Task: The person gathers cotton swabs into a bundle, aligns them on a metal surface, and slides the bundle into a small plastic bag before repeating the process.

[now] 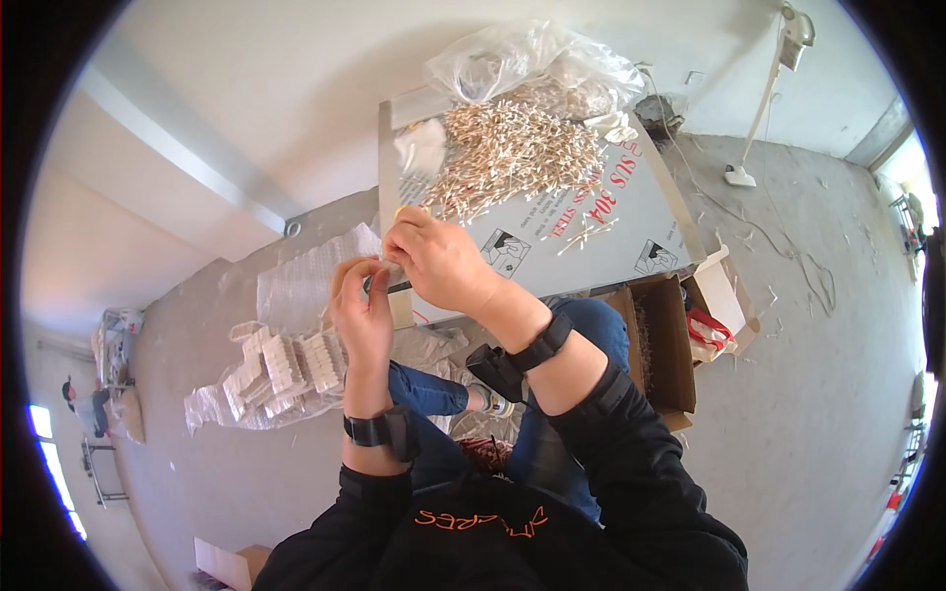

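Both my hands meet at the left front corner of the metal-topped table (pixel 631 217). My right hand (pixel 439 261) is closed, its fingers curled in a pinch. Just below and to its left, my left hand (pixel 363 313) is closed too, thumb and fingertips brought together. Between them shows a bit of something small and pale, too hidden to name. Beyond the hands, a large heap of cotton swabs (pixel 522 153) covers the table's far part. A few loose swabs (pixel 588 234) lie apart from it, towards the right.
Clear plastic bags (pixel 537 59) lie behind the heap. Left of my knees, stacked white packs (pixel 286 364) rest on bubble wrap (pixel 315 276). An open cardboard box (pixel 662 345) stands by my right knee. A white stick vacuum (pixel 764 103) leans at the far wall, with cords trailing over the floor.
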Demonstrator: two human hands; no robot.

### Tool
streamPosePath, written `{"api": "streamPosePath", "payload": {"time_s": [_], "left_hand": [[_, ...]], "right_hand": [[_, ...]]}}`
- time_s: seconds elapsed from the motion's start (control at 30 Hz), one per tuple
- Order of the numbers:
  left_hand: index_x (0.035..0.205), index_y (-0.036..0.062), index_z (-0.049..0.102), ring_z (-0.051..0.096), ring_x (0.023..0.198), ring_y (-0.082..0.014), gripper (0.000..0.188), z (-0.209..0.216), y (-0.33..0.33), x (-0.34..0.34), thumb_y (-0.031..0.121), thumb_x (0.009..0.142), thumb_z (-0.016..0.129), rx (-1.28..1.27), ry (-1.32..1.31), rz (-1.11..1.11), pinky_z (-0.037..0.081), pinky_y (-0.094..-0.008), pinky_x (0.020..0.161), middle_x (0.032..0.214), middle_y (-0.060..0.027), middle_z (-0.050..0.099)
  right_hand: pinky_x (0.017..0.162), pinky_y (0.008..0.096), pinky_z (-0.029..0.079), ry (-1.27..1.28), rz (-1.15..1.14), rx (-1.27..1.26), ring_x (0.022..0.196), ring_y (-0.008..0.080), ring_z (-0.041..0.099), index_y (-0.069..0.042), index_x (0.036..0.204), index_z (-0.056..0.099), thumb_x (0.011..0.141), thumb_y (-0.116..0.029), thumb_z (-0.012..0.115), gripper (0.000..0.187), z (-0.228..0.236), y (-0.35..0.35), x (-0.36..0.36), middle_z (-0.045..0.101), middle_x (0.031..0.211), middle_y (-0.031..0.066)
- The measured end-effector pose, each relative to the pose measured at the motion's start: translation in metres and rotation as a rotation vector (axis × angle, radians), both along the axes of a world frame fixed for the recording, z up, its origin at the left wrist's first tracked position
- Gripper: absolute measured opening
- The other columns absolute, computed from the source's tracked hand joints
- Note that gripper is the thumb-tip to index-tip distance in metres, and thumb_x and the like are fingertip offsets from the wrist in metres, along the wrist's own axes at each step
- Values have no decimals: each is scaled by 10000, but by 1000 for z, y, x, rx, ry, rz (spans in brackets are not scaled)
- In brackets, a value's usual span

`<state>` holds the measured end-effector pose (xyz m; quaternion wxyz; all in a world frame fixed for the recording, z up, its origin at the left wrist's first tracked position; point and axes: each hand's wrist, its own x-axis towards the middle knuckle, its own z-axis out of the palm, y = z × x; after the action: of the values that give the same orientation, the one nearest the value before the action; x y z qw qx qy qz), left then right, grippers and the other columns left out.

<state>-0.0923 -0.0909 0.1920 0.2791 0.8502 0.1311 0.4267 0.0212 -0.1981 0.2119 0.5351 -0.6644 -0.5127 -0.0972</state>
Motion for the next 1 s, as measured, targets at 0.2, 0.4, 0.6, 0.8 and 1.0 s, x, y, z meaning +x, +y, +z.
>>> {"api": "streamPosePath", "payload": {"time_s": [0.2,0.4,0.6,0.8,1.0], "left_hand": [[886,0,594,615,908,-299,56,-10,-6,-1,47,868,617,-34,85,-29,485,-361,806,973,-144,633],[901,-3,586,608,894,-316,63,-16,-7,-5,43,865,608,-50,153,-48,479,-371,806,966,-151,628],[887,-6,568,611,897,-322,69,-13,-4,-3,40,863,613,-2,115,-33,478,-377,798,962,-158,628],[880,-2,560,614,899,-322,61,-7,-4,-3,33,870,608,-68,69,-48,480,-367,802,960,-167,622],[977,15,562,607,949,-192,73,-7,-10,6,61,927,590,-501,-326,-257,480,-325,821,1050,-116,626]], "right_hand": [[600,401,498,-23,-20,-21,702,336,600,-34,822,569,809,-67,610,54,-2,-3,4,569,853,108],[619,402,498,-16,-37,27,730,342,600,-19,834,576,800,-44,628,66,-3,-4,7,571,836,121],[645,398,492,57,-32,72,749,344,595,-6,851,588,809,-23,641,70,-3,-1,10,581,822,139],[616,323,460,191,-28,115,701,236,573,29,834,584,829,-2,644,68,-2,-2,16,564,791,103],[559,232,422,696,147,52,616,81,518,-7,850,586,917,-75,613,99,-5,1,13,547,721,0]]}}
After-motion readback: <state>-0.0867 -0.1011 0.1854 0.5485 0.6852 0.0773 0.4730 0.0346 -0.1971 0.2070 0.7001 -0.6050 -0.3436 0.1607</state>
